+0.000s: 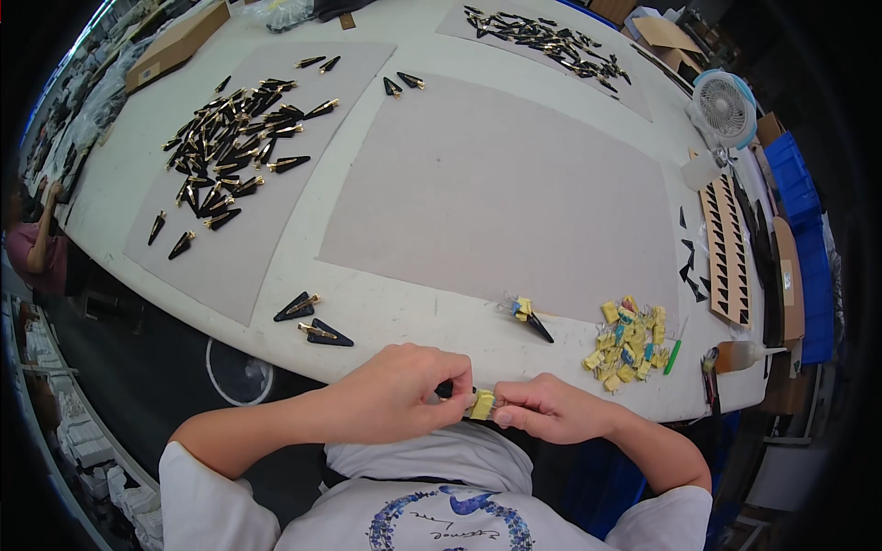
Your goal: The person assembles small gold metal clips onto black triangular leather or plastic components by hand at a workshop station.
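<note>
Close to the table's near edge, my left hand (415,390) is closed around a small black piece (445,389), most of it hidden by my fingers; it looks like one of the black hair clips. My right hand (559,410) pinches the wire handles of a yellow-wrapped binder clip (481,404), which meets the black piece between the two hands. Two black hair clips with gold metal parts (323,332) lie left of my hands. Beyond my right hand, another binder clip (522,307) sits on a pointed black hair clip (540,327).
A heap of yellow-wrapped binder clips (627,344) lies at the right, beside a green stick (673,356) and a squeeze bottle (735,356). Black hair clips (234,138) cover the left grey sheet. A fan (725,108) stands far right. Another person (41,243) is at the far left.
</note>
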Motion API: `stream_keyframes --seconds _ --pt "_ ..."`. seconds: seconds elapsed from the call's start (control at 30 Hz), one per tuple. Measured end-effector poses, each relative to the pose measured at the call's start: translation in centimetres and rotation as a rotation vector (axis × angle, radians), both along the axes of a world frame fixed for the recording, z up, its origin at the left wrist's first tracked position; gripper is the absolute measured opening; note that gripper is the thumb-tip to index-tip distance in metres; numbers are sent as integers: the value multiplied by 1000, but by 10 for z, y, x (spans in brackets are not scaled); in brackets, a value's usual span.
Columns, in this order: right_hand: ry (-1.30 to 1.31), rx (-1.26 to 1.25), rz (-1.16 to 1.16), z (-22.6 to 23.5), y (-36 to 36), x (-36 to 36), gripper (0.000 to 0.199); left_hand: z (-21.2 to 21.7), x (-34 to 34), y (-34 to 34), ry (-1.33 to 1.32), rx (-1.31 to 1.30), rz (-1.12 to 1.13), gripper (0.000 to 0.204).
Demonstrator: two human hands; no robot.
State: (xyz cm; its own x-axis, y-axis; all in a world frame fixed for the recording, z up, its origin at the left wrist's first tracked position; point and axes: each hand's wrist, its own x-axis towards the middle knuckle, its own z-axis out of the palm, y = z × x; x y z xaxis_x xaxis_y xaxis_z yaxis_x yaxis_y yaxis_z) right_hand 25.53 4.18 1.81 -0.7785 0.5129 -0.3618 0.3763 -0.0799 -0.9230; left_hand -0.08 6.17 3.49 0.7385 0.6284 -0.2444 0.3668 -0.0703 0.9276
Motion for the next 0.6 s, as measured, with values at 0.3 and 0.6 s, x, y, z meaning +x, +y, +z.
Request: stream_keyframes --seconds 0.3,0.6 --pt "3 -99 -33 8 1 -3 30 4 3 -10 48 535 44 7" --pt "31 -71 -70 4 3 -5 29 -1 -13 -5 -183 98 125 14"
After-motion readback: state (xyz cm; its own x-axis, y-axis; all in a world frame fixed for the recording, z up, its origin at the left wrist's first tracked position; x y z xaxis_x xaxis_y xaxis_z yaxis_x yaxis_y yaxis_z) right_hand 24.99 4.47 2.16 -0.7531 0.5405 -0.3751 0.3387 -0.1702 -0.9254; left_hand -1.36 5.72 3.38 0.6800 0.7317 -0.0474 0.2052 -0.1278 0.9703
